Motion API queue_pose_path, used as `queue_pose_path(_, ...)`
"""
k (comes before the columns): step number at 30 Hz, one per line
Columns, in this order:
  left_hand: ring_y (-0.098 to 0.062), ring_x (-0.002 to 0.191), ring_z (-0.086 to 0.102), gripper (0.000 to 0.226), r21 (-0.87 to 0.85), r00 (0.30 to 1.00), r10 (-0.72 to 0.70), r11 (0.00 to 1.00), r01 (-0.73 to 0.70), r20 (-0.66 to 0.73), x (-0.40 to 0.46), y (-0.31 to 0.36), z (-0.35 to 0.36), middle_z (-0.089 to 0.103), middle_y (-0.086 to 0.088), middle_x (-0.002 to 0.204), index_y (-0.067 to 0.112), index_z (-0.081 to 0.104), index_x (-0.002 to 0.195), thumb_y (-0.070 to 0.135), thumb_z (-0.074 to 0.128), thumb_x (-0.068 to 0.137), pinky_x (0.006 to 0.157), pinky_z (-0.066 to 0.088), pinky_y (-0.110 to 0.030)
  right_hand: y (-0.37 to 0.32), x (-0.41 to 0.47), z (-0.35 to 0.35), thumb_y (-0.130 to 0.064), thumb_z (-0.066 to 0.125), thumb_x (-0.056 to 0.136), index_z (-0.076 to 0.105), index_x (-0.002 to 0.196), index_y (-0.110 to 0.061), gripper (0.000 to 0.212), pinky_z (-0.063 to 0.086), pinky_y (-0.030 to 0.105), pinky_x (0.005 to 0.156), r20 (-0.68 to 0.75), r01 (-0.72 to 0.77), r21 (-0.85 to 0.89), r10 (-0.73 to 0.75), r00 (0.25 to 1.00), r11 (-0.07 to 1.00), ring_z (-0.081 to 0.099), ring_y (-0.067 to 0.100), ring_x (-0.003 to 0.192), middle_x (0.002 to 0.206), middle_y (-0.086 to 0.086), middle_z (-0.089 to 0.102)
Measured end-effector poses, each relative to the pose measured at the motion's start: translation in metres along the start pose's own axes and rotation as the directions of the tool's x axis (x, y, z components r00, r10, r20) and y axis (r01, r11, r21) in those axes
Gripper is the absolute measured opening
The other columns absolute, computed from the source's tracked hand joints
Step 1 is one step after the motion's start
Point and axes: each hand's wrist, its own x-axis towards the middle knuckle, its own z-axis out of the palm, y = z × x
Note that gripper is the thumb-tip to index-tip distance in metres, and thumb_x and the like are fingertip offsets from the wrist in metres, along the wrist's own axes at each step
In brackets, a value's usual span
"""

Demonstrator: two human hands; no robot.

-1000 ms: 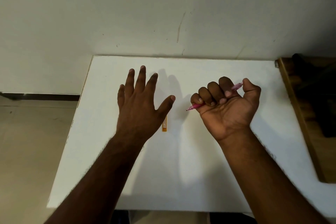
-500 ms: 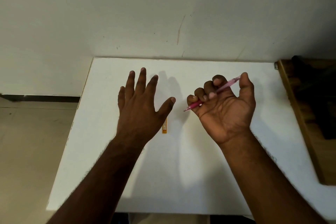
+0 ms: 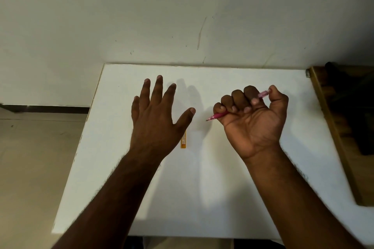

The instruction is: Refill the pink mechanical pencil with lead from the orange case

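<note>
My right hand (image 3: 254, 119) is raised palm-up over the white table (image 3: 222, 188), fingers curled around the pink mechanical pencil (image 3: 217, 116). The pencil's tip points left and its pale cap end sticks out under my thumb. My left hand (image 3: 156, 115) hovers flat, palm down, fingers spread, holding nothing. The thin orange lead case (image 3: 183, 140) lies on the table just right of my left hand, its upper part hidden under the thumb side of that hand.
A pale wall rises right behind the table's far edge. A wooden piece of furniture (image 3: 344, 137) with dark things on it adjoins the table's right side. Tiled floor (image 3: 30, 168) lies to the left.
My right fingers, half a second ago loosened around the pencil, have curled tight on it again, thumb pressing its cap end. My left hand has barely moved.
</note>
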Motion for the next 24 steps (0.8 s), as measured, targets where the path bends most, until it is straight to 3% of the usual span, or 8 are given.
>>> queue_pose_path(4, -0.019, 0.157, -0.008, 0.083, 0.005, 1.0, 0.005, 1.0, -0.005, 0.0, -0.0001, -0.0001, 0.0003, 0.006, 0.003, 0.171, 0.028, 0.03, 0.157, 0.075, 0.033, 0.089, 0.124, 0.007, -0.052, -0.0014, -0.0002, -0.0003, -0.058, 0.033, 0.097, 0.039, 0.069, -0.017, 0.05, 0.035, 0.034, 0.065, -0.002, 0.006, 0.007, -0.006, 1.0, 1.0, 0.028, 0.019, 0.063, 0.063, -0.001, 0.028)
queue_pose_path(24, -0.019, 0.157, -0.008, 0.083, 0.012, 1.0, 0.005, 1.0, -0.005, 0.003, 0.0, -0.0008, 0.0013, 0.007, 0.002, 0.171, 0.027, 0.029, 0.158, 0.075, 0.033, 0.09, 0.123, 0.007, -0.052, -0.0016, -0.0003, -0.0018, -0.052, 0.032, 0.096, 0.034, 0.067, -0.017, 0.046, 0.033, 0.033, 0.062, -0.031, 0.028, 0.001, -0.028, 0.999, 1.0, 0.023, 0.02, 0.062, 0.059, -0.001, 0.027)
